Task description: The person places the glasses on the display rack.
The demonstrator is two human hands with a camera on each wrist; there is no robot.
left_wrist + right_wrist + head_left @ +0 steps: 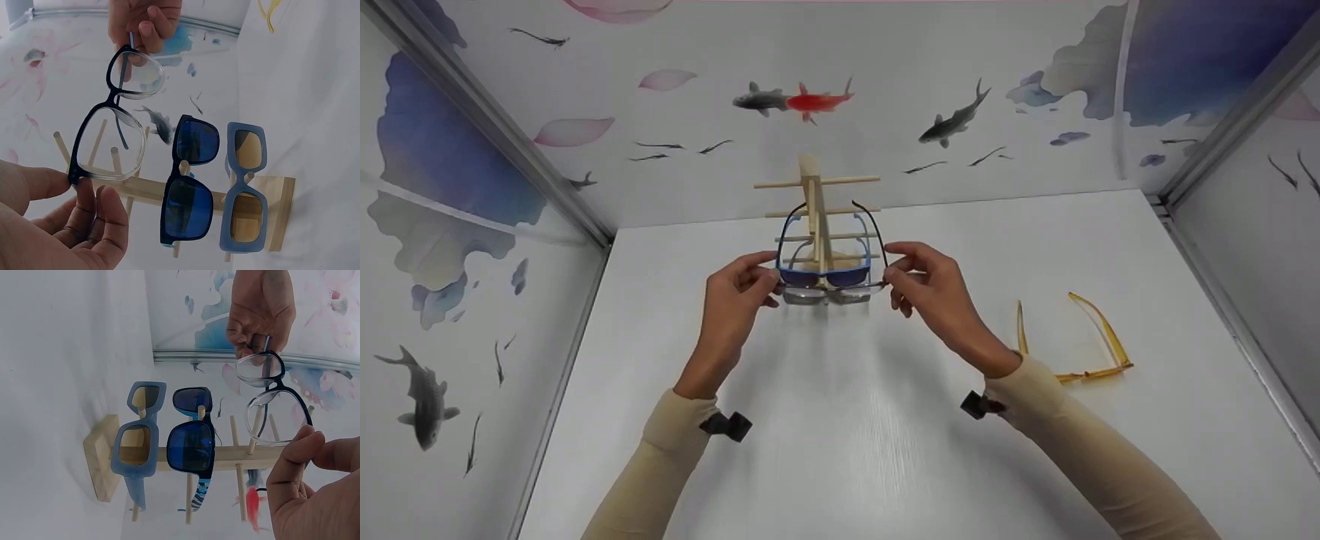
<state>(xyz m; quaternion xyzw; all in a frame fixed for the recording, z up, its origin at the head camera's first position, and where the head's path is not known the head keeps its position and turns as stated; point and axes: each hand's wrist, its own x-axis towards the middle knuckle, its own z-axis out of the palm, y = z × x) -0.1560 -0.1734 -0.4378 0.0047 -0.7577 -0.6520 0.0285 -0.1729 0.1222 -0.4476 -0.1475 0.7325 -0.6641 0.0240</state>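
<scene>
Both hands hold a pair of dark-rimmed glasses with clear lenses [84, 130] in front of a wooden display stand [820, 225]. My left hand [731, 300] pinches one outer corner of the frame between thumb and fingers. At the opposite side, my right hand [936, 292] pinches the other corner. The temples are unfolded and point toward the stand. Two pairs hang on the lower pegs: black sunglasses with blue lenses [191, 445], and below them blue-grey sunglasses with brown lenses [135, 445]. In the left wrist view the held glasses are apart from both.
Yellow glasses [1095, 373] lie with temples spread on the white table [825, 450], near the right forearm. Wooden pegs [851, 180] stick out on both sides of the stand. A printed back wall [697, 180] with fish rises behind it, and side walls flank the table.
</scene>
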